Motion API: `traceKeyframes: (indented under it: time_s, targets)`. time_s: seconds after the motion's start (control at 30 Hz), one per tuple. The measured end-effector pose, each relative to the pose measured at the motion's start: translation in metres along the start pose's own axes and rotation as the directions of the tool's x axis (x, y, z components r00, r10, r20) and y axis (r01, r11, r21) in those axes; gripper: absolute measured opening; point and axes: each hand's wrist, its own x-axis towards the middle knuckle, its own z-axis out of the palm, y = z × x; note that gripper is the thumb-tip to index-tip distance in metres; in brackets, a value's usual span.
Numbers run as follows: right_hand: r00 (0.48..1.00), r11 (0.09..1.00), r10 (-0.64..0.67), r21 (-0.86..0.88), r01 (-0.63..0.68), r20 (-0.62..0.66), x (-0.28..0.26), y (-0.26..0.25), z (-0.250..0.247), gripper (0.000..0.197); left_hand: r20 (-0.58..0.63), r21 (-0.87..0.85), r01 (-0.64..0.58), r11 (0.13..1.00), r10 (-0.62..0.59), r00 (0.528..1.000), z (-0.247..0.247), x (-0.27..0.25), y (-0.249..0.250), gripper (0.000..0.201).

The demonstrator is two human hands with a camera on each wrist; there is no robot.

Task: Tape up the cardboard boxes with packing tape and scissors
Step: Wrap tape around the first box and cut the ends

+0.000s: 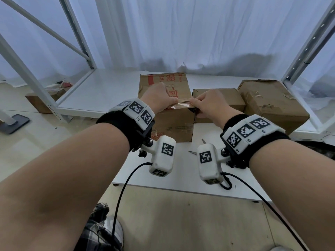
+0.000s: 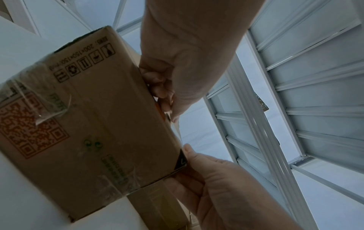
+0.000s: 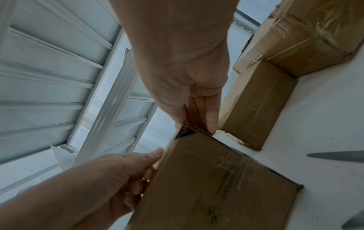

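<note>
A cardboard box (image 1: 174, 124) with red print stands on the white table (image 1: 177, 174). Along its top front edge runs a strip of clear packing tape (image 1: 181, 105). My left hand (image 1: 172, 104) pinches the strip's left end, and my right hand (image 1: 193, 103) pinches its right end at the box's top right corner. In the left wrist view my left hand (image 2: 163, 90) curls at the box (image 2: 98, 116) edge, with the tape (image 2: 175, 130) running down to my right hand (image 2: 195, 168). Scissors (image 1: 204, 141) lie open in front of the box, partly hidden by the wrist cameras; one blade (image 3: 334, 156) shows in the right wrist view.
Two more cardboard boxes (image 1: 217, 98) (image 1: 272, 105) stand to the right, close against the middle one. White metal shelf posts (image 1: 308, 51) rise at both sides, and a curtain hangs behind. Another box (image 1: 36, 104) sits on the floor at the left.
</note>
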Motion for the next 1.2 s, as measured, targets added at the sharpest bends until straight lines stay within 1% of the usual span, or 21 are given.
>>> traceKeyframes:
  time_s: [0.1, 0.2, 0.3, 0.4, 0.5, 0.63, 0.7, 0.77, 0.87, 0.93, 1.0, 1.07, 1.1, 1.13, 1.2]
  targets:
    - [1.000, 1.000, 0.014, 0.018, -0.014, -0.012, -0.003, 0.001, 0.002, 0.031, -0.004, -0.011, 0.004, 1.000, -0.004, 1.000, 0.000, 0.000, 0.000, 0.033]
    - [0.999, 0.998, 0.032, 0.048, -0.031, -0.006, -0.004, 0.002, 0.002, 0.032, -0.005, -0.009, -0.002, 1.000, 0.002, 1.000, 0.000, 0.000, 0.000, 0.025]
    - [0.999, 0.998, 0.050, 0.033, -0.051, 0.014, -0.002, -0.001, 0.001, 0.034, -0.003, -0.033, -0.001, 0.999, 0.001, 1.000, 0.001, 0.000, -0.001, 0.022]
    - [0.999, 1.000, 0.010, 0.013, -0.010, -0.033, 0.001, -0.005, 0.003, 0.037, -0.004, -0.060, 0.003, 0.998, -0.004, 1.000, 0.001, 0.001, -0.002, 0.020]
    - [1.000, 1.000, 0.002, -0.012, -0.003, -0.023, 0.002, -0.006, 0.006, 0.033, 0.004, -0.097, 0.015, 0.995, -0.015, 1.000, 0.000, 0.002, -0.004, 0.019]
    - [0.997, 0.993, 0.079, 0.082, -0.080, 0.018, 0.004, -0.002, 0.005, 0.037, -0.009, -0.117, 0.000, 0.993, -0.002, 1.000, -0.001, 0.001, -0.004, 0.017]
    - [0.995, 0.988, 0.090, 0.125, -0.093, 0.032, 0.003, -0.002, 0.003, 0.034, -0.020, -0.126, -0.004, 0.992, 0.002, 1.000, -0.002, -0.001, -0.003, 0.020]
    - [0.996, 0.983, 0.087, 0.161, -0.088, 0.019, 0.003, -0.002, 0.003, 0.027, -0.002, -0.177, -0.005, 0.984, 0.004, 1.000, -0.002, -0.001, -0.004, 0.020]
    - [0.998, 0.985, 0.055, 0.163, -0.054, -0.001, 0.003, -0.002, 0.004, 0.021, 0.054, -0.218, 0.007, 0.976, 0.005, 0.999, -0.005, 0.002, -0.007, 0.021]
    - [1.000, 0.992, 0.014, 0.129, -0.014, 0.001, 0.001, -0.003, 0.005, 0.030, 0.065, -0.208, 0.018, 0.978, -0.004, 0.998, -0.005, 0.006, -0.009, 0.024]
    - [0.997, 0.995, -0.076, 0.072, 0.074, 0.026, 0.000, -0.005, 0.004, 0.042, 0.063, -0.205, 0.002, 0.979, 0.011, 0.998, -0.005, 0.007, -0.010, 0.024]
    - [0.976, 0.981, -0.186, -0.033, 0.191, 0.111, -0.003, -0.007, 0.001, 0.043, 0.060, -0.209, -0.033, 0.977, 0.046, 0.997, -0.004, 0.005, -0.010, 0.022]
    - [0.961, 0.967, -0.220, -0.091, 0.237, 0.169, -0.004, -0.008, -0.001, 0.042, 0.059, -0.218, -0.055, 0.974, 0.069, 0.996, -0.005, 0.004, -0.010, 0.019]
    - [0.946, 0.955, -0.233, -0.130, 0.267, 0.225, -0.006, -0.009, -0.002, 0.041, 0.057, -0.228, -0.078, 0.970, 0.094, 0.994, -0.006, 0.002, -0.010, 0.016]
    - [0.926, 0.953, -0.239, -0.112, 0.282, 0.294, -0.009, -0.009, -0.005, 0.040, 0.049, -0.237, -0.118, 0.964, 0.134, 0.990, -0.009, -0.001, -0.011, 0.017]
